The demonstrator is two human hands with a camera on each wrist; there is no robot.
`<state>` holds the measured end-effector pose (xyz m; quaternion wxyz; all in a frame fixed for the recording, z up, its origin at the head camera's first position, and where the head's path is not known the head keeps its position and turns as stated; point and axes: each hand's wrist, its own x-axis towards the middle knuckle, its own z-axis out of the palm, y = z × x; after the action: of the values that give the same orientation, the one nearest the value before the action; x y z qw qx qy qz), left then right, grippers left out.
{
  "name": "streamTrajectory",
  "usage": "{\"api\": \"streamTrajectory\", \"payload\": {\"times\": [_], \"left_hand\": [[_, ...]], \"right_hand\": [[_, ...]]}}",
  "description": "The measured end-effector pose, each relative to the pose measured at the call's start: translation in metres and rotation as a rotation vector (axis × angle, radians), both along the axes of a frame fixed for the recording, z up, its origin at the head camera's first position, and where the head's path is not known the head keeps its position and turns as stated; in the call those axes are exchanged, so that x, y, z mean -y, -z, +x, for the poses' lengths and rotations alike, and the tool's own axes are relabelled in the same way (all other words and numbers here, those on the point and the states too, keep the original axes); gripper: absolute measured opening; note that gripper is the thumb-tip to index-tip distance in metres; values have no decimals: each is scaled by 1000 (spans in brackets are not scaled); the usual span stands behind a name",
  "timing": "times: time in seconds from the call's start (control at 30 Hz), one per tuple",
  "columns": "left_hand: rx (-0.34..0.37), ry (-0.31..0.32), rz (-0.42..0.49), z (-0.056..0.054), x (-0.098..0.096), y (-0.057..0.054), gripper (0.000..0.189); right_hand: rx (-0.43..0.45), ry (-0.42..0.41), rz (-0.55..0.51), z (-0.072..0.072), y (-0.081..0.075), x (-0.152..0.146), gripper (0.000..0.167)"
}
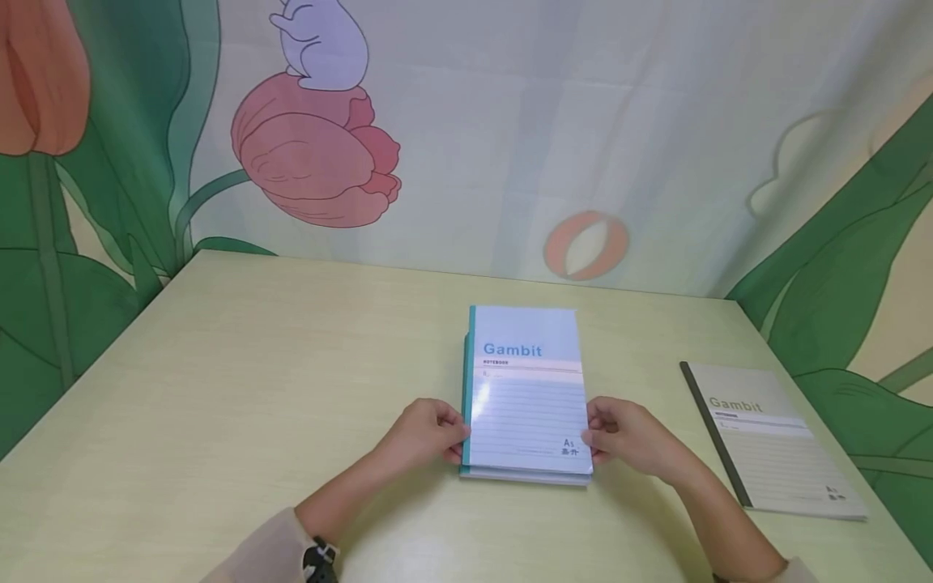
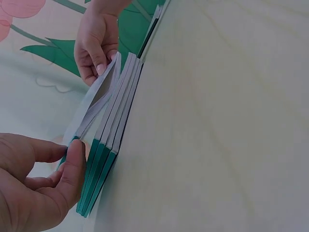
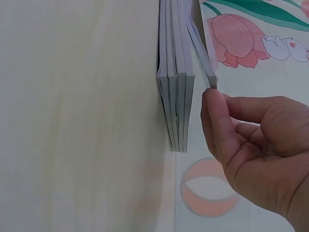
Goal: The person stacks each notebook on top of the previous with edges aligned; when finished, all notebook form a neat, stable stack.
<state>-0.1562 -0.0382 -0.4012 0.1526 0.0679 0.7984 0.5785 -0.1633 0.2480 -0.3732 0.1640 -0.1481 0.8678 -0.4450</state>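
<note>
A notebook (image 1: 526, 405) with a teal spine and "Gambit" on its pale cover is raised a little above a stack of similar notebooks (image 2: 107, 130). My left hand (image 1: 426, 433) pinches its spine edge near the front corner. On the opposite side my right hand (image 1: 632, 437) pinches the page edge. From the left wrist view, the held notebook tilts away from the stack, and its pages part slightly at the right-hand end. The stack's page edges (image 3: 176, 106) show in the right wrist view, apart from the right fingers.
To the right lies another Gambit notebook (image 1: 776, 453) with a black spine, near the table's right edge. The pale wooden table (image 1: 219, 389) meets a printed curtain (image 1: 466, 162) with tulips along its far edge. A dark watch (image 1: 320, 560) is on the left wrist.
</note>
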Motion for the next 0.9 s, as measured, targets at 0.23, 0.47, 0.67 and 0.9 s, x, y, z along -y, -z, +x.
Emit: {"api": "streamTrajectory", "payload": {"times": [0.23,0.47,0.67,0.9], "left_hand": [[25,6,-10,-2,-1,2,12],[32,16,-44,-2,-2,1,11],[34,18,-66,-2,-2,1,12],[28,27,-64,-1,-3,1,13]], "right_hand": [[45,3,17,-4,4,-1,7],[83,-17,13,-6,6,-3,8],[128,-14,21,-9,9,-4,9],[143,-19,22,-10,9,-4,9]]}}
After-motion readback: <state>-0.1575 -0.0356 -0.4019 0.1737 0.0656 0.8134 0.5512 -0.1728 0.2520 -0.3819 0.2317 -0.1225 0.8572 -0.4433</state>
